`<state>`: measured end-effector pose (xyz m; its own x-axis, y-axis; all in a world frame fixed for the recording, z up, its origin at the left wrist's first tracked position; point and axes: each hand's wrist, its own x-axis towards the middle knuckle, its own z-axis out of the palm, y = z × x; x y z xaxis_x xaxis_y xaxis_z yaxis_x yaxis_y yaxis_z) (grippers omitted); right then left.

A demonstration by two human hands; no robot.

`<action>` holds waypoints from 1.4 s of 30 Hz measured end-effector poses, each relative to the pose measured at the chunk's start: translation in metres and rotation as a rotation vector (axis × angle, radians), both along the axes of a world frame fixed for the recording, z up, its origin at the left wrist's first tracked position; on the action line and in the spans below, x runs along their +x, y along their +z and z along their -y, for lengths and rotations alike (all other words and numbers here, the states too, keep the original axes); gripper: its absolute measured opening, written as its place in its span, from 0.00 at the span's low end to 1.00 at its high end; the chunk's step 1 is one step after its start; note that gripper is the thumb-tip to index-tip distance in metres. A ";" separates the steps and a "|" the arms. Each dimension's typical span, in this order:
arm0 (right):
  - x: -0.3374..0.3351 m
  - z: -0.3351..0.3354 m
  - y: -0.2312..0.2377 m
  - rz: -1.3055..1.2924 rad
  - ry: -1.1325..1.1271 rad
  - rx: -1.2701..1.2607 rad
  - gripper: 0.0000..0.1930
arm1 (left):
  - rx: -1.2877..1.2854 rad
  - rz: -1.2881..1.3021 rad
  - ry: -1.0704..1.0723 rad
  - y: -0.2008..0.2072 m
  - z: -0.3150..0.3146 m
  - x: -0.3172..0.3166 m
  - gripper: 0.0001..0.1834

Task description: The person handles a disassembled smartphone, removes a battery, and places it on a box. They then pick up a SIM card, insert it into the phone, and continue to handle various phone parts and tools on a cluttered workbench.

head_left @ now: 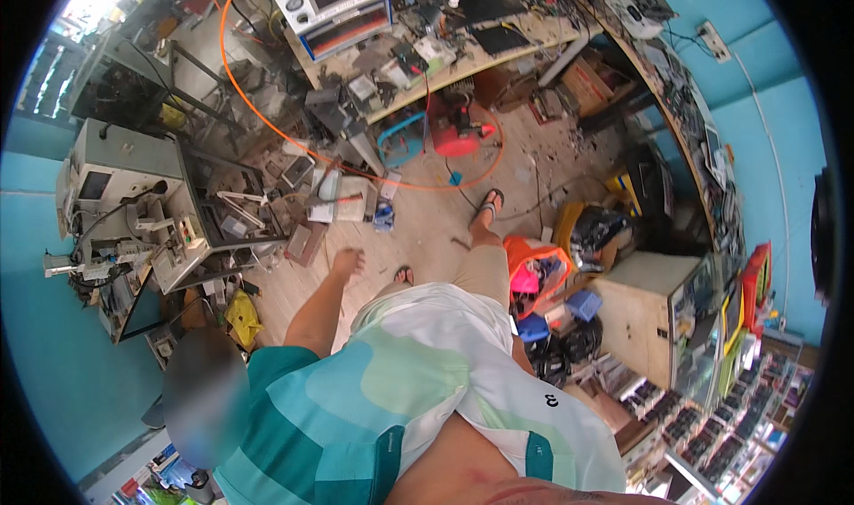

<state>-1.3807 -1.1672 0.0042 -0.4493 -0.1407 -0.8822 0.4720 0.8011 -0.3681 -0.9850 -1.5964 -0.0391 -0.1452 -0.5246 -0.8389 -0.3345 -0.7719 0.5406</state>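
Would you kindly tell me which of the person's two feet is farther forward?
The right foot, its lower leg showing; the left foot is farther back.

1 view | head-worn fisheye | faces down | shirt (391, 372) near | floor (427, 229) farther

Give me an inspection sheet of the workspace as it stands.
Surface: bench crowded with small parts and a white machine.
Job's things: nothing seen held; brown panel appears nearest the left hand.
Clutter: orange bag right of the legs, yellow bag at left.
Grippers: left hand looks empty; right hand out of view.
Cables: orange line curves past the bench.
Surroundings: blue walls, pale cabinet at right.
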 end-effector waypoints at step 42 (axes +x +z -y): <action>-0.203 1.128 0.354 0.203 0.882 -1.379 0.26 | 0.124 0.145 0.917 0.075 0.083 -0.339 0.18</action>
<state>-1.5839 -2.2949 0.3580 0.2896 -0.9533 0.0855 0.2035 -0.0260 -0.9787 -1.3236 -1.6789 0.0355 0.3915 -0.2879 -0.8740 0.3754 -0.8172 0.4374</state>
